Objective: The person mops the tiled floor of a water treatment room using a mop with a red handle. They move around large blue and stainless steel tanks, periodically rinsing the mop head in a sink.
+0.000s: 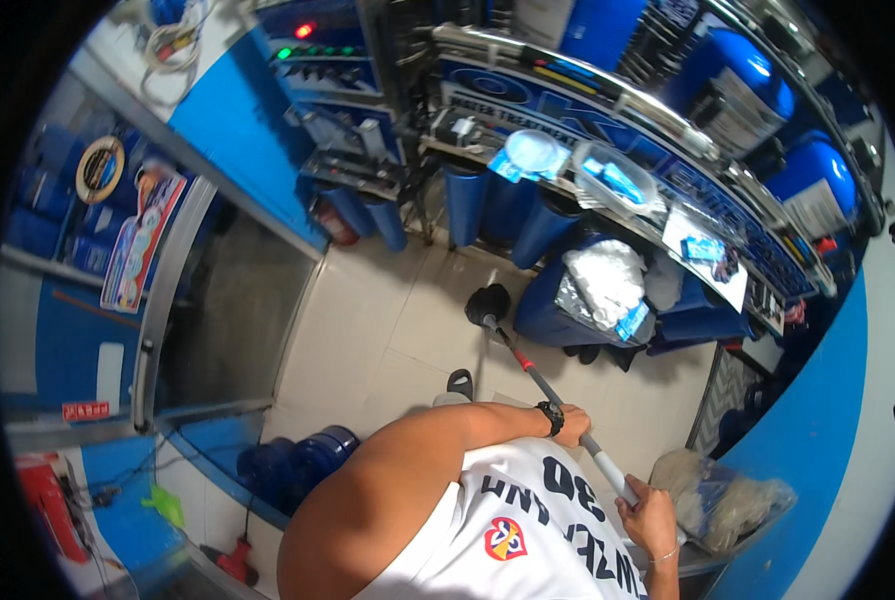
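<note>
A long mop-like pole (541,381), grey with a red collar and a white grip section, runs diagonally across the view. Its dark, bushy head (487,303) rests on the tiled floor beside a blue bin. My left hand (571,426), with a black watch on the wrist, is closed around the middle of the pole. Nearer the body, my right hand (648,519) grips the top end of the white section; a thin bracelet circles that wrist.
A blue bin (545,307) topped with a white-filled plastic bag stands under a shelf with blue filter housings (464,206). Blue water jugs (326,446) lie at lower left, near a glass door (222,300). A plastic-wrapped bundle (740,499) sits at right. A black slipper (460,382) shows below me.
</note>
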The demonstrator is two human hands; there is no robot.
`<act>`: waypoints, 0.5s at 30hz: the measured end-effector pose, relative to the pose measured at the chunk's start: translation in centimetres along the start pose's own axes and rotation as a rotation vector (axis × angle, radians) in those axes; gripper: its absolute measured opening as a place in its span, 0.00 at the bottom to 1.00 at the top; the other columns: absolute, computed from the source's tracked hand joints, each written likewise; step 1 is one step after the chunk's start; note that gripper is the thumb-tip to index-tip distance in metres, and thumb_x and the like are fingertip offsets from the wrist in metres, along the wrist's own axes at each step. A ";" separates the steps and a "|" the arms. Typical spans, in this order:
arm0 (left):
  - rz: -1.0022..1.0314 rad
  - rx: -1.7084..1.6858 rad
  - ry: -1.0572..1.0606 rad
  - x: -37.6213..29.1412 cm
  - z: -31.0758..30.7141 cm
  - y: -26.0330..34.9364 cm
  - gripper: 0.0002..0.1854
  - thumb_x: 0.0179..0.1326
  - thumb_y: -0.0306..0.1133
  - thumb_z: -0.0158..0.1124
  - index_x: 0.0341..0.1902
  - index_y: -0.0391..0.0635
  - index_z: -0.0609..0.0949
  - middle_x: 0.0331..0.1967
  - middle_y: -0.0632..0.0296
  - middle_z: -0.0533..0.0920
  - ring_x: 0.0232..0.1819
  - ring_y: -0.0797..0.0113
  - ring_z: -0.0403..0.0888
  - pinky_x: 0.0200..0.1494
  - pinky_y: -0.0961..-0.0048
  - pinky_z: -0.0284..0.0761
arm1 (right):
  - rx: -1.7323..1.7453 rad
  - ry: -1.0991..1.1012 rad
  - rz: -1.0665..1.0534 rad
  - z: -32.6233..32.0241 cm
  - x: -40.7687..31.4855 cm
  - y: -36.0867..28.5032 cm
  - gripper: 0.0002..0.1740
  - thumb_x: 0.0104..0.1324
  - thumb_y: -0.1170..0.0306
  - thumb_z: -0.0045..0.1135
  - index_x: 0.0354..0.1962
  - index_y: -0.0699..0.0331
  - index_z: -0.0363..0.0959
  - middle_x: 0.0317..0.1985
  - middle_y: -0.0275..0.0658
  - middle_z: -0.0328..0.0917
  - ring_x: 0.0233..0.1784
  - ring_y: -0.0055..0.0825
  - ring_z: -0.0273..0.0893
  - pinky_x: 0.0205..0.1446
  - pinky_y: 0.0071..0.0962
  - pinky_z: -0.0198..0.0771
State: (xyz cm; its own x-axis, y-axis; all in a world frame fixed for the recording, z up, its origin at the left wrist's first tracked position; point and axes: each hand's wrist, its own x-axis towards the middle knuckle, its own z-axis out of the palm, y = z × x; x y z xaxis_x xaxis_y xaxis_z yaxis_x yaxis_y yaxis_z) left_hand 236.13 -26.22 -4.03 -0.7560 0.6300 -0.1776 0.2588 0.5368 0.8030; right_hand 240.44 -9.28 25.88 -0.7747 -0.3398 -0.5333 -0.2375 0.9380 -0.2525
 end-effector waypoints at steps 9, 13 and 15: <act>-0.283 -0.006 0.274 -6.2 -4.6 -6.6 0.13 0.60 0.42 0.67 0.32 0.43 0.88 0.34 0.41 0.87 0.43 0.38 0.86 0.50 0.47 0.81 | -0.030 0.011 -0.344 -0.4 7.8 -5.7 0.25 0.55 0.72 0.71 0.52 0.67 0.83 0.24 0.56 0.80 0.25 0.51 0.82 0.35 0.40 0.77; -0.397 0.007 0.531 -10.7 -6.3 -11.5 0.17 0.63 0.47 0.67 0.33 0.44 0.88 0.35 0.43 0.87 0.46 0.38 0.85 0.53 0.47 0.79 | -0.094 0.052 -0.550 2.0 13.0 -9.3 0.24 0.57 0.69 0.69 0.53 0.65 0.83 0.28 0.57 0.82 0.31 0.54 0.83 0.41 0.44 0.78; -0.440 0.074 0.622 -13.1 -7.1 -14.3 0.17 0.63 0.47 0.68 0.32 0.44 0.88 0.35 0.44 0.87 0.45 0.38 0.85 0.55 0.48 0.78 | -0.131 0.035 -0.537 4.0 15.7 -11.3 0.24 0.58 0.68 0.68 0.54 0.64 0.82 0.30 0.57 0.83 0.34 0.55 0.83 0.44 0.47 0.79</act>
State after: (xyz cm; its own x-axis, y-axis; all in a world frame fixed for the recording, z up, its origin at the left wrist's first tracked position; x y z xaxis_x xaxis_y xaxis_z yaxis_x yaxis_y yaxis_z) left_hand 238.09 -46.10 -9.13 -0.9923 -0.0709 -0.1017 -0.1217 0.7153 0.6881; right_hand 233.30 -25.50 17.07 -0.5430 -0.7724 -0.3295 -0.6737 0.6349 -0.3781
